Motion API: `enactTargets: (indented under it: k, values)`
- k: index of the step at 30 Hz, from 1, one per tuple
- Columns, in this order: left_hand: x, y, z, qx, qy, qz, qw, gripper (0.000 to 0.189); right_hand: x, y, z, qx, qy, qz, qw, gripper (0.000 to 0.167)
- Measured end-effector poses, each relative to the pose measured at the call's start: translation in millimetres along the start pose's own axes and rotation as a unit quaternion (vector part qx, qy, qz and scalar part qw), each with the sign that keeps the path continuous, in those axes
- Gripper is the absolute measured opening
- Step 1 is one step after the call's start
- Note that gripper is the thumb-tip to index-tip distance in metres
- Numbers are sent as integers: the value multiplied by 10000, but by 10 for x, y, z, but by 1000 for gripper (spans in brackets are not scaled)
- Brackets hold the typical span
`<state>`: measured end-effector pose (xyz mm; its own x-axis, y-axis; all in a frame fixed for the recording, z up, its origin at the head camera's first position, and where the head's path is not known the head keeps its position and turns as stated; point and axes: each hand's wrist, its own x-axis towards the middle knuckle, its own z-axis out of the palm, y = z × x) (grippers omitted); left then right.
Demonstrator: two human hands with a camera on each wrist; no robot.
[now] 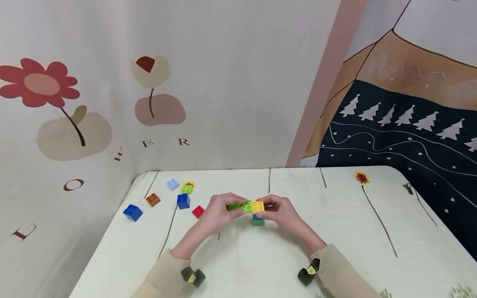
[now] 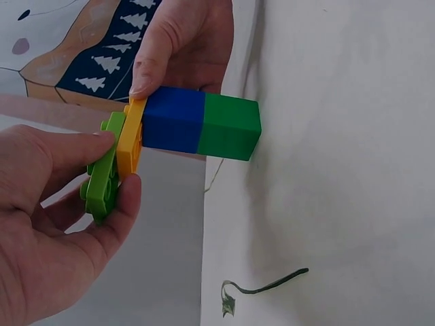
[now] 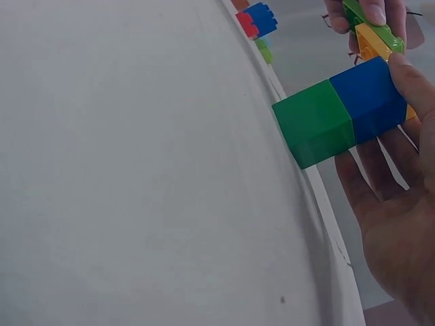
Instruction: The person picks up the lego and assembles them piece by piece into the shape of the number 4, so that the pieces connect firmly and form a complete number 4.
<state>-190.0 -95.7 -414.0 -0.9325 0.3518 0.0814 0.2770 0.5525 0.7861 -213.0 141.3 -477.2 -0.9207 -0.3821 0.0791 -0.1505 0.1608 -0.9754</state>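
Head view: red brick [image 1: 198,212] (unheld) lies near hands [image 1: 219,210] [image 1: 281,211].

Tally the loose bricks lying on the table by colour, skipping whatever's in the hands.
Dark blue bricks: 2
Light blue brick: 1
Lime green brick: 1
Brown brick: 1
Red brick: 1
Total visible: 6
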Motion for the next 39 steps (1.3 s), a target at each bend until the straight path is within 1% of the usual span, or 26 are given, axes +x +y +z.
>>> enactTargets:
  k: [5,12,19,25,28,32,36,39]
  values:
    - [-4,8,4,55,-69,61,9999,33,-11,20,2,-8,20,-63,10000,38]
    - [17,13,-23,221,-177,253,9993,33,-14,20,9,-11,62,-108,9999,37]
    - [21,17,-49,274,-287,258,9989,32,-15,14,23,-11,48,-25,10000,38]
    - [38,50,-75,315,-375,309,9983,32,-14,24,16,3,91,-34,10000,37]
    - [47,52,-79,318,-421,268,9982,32,-11,24,9,25,71,-79,9999,37]
    - [50,38,-86,299,-396,218,9985,32,-1,17,10,24,37,-149,9999,37]
    - [44,23,-85,229,-344,243,9988,32,6,16,11,14,27,-127,9999,37]
    - [25,16,-59,274,-281,246,9989,33,10,24,8,52,36,-65,10000,37]
